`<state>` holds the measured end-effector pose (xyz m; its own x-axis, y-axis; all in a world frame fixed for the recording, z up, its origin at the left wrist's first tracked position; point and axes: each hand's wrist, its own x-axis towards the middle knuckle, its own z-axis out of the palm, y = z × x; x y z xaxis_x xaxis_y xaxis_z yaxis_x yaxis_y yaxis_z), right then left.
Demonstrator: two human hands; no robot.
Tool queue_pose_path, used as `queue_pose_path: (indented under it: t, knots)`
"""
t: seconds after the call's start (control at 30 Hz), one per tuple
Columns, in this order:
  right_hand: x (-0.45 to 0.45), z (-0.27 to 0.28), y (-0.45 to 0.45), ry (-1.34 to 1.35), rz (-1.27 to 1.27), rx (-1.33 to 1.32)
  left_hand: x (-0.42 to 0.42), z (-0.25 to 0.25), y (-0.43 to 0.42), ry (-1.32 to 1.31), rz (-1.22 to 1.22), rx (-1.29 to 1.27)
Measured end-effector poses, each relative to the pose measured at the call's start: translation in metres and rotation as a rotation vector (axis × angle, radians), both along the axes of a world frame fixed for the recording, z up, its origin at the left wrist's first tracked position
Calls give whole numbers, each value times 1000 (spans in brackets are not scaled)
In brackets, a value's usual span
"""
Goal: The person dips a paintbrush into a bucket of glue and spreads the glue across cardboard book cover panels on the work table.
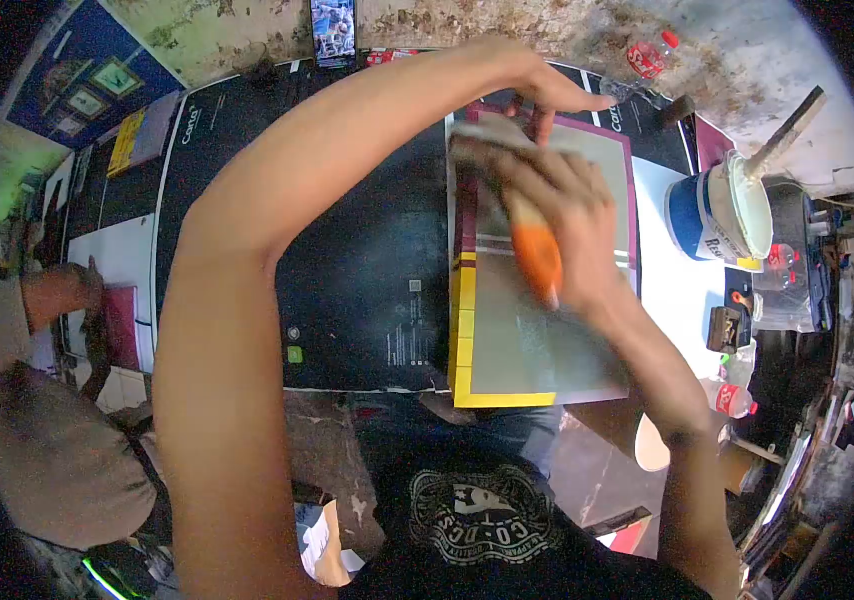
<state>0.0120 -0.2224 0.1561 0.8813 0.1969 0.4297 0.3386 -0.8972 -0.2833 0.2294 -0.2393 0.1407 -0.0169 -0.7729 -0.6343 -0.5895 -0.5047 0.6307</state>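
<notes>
A grey board (537,350) with yellow and maroon edging lies on the black work surface in front of me. My right hand (572,205) is closed round a brush with an orange handle (537,262), its head blurred by motion near the board's upper left. Beyond it, my left hand (547,85) reaches across the board's top edge, thumb and fingers apart, some fingers partly hidden behind my right hand.
A paint bucket (687,215) with a stick in it stands at the right, near bottles (732,399) and a small dark box (724,328). A phone (334,32) leans at the back. At the left, another person's hand (72,290) rests by a maroon sheet (122,327).
</notes>
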Motion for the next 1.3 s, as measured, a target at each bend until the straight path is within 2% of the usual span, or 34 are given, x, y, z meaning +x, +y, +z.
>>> queue_pose_path:
  t: [0.03, 0.07, 0.1, 0.17, 0.23, 0.27, 0.3, 0.33, 0.37, 0.4, 0.5, 0.6, 0.7, 0.8, 0.9, 0.93, 1.0, 1.07, 1.17, 1.23, 1.27, 1.3]
  knots:
    - [13, -7, -6, -49, -75, -12, -1, 1, -1, -28, 9, -5]
    - [18, -33, -8, 53, -120, 48, -3, 2, -2, -55, 18, -10]
    - [6, -24, 13, 41, -93, -2, -6, -2, -2, -90, 31, -11]
    - [-25, -21, 30, 204, 134, 59, -5, -8, -4, -130, 36, 14]
    - [-50, -2, 36, 124, 227, 122, -4, -5, -3, -148, 21, 63]
    - [-57, 4, 31, 84, 277, 151, -9, -6, 3, -146, 98, 28]
    - [-63, -6, 8, 90, 198, 1, -8, -8, 4, -152, 111, -1]
    - [-54, 4, -3, 13, 110, 105, -9, -14, 3, -153, 120, -30]
    - [-48, 18, -6, -47, -76, -41, -13, -12, 6, -157, 133, -54]
    - [-37, 11, -16, -21, -172, -57, -18, -10, 10, -160, 147, -79]
    - [-54, -19, 7, 121, -233, 111, -15, -12, 5, -240, 82, 43]
    - [-96, -15, 41, 271, 109, 229, -27, -3, 15, -248, 74, 32]
    - [-116, 18, 37, 336, 294, 294, -26, 0, 15, -222, 104, 6]
    - [-87, 24, 7, 80, 12, 68, -25, -16, 13, -142, 113, -21]
    - [-70, -27, -15, 82, -221, 31, -26, -19, 9, -146, 103, -31]
    - [-81, -29, 5, 52, -205, -38, -25, -19, 7, -170, 104, 8]
    - [-107, -13, 37, 294, -75, 98, -37, -6, 20, -103, 158, -4]
    - [-136, -4, 51, 366, 92, 148, -34, -9, 19, -109, 134, 11]
    - [-143, 15, 42, 226, 307, 359, -29, -11, 11, -134, 154, 29]
    - [-134, 35, 28, 199, 35, 389, -36, -14, 18, -169, 149, 14]
    - [-122, 29, 23, 92, -83, 375, -40, -7, 22, -208, 136, -10]
    - [-105, 25, 9, -29, -46, 69, -46, 1, 28, -255, 124, -36]
